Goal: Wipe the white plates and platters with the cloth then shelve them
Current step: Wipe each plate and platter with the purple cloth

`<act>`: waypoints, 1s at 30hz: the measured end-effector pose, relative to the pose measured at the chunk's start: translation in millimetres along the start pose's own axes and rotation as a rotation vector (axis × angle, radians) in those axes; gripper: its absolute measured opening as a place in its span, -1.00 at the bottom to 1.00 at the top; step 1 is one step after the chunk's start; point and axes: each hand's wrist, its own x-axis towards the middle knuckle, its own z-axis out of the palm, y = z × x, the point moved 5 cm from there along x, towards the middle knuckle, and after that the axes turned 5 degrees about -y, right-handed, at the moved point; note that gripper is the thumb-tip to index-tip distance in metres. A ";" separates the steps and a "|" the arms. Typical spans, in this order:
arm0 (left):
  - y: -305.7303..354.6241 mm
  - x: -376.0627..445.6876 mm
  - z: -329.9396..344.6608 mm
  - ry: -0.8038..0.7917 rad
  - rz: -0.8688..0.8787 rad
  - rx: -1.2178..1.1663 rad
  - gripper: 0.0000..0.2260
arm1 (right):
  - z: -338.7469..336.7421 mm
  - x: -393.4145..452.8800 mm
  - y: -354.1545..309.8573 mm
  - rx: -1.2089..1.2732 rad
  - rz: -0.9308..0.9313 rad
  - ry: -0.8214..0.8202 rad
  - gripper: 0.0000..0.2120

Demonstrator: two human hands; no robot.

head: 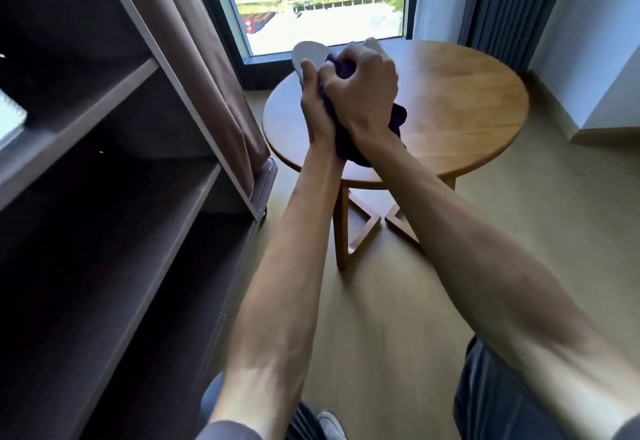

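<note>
Both forearms are bare from wrist to near the elbow — the left hand (313,104) and right hand (363,83) wear no gloves, rings or watch. Grey-blue sleeves (225,431) are pushed up at the elbows — dark blue trousers (502,398) and a pale shoe (330,424) show below.

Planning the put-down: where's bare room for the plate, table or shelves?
The round table shows bare wood right of the hands, out to its right and near rims. The left hand holds the white plate; the right hand grips the purple cloth over its left side. The middle and lower shelves look open. Something white sits on the upper shelf.
</note>
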 end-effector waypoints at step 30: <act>122.1 -4.4 -89.3 0.629 0.637 0.164 -0.49 | 109.7 -16.5 7.5 1.021 0.833 -0.459 -0.59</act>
